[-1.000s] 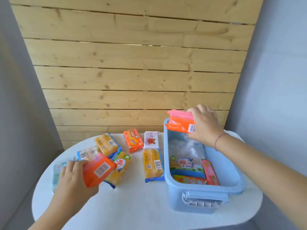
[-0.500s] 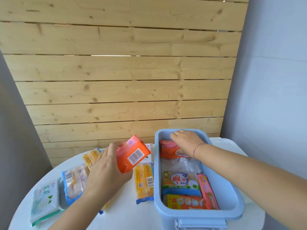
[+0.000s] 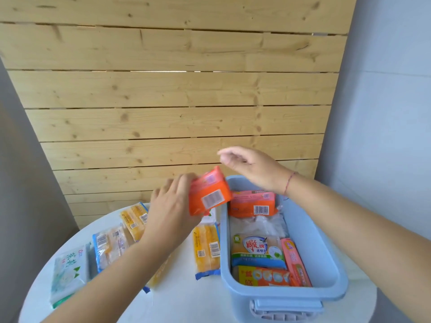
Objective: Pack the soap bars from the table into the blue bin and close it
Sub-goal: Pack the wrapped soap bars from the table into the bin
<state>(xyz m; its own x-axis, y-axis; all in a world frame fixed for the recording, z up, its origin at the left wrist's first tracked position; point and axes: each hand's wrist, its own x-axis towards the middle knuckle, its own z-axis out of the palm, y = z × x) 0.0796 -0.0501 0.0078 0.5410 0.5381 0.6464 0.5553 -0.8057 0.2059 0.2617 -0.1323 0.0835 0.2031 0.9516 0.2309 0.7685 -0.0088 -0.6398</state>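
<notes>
The open blue bin stands at the right of the round white table. Inside it lie several soap packs, among them an orange one at the far end and a yellow-green one. My left hand grips an orange soap bar in the air at the bin's far left corner. My right hand hovers empty above the bin's far end, fingers apart. Several yellow soap packs and a white-green pack lie on the table to the left.
A wooden slat wall rises right behind the table. Grey walls close in on the left and right. The bin's latch handle faces me at the near edge.
My right hand let go of the orange pack in the bin's far end and rose above it. My left hand carried its orange bar right, up to the bin's corner.
</notes>
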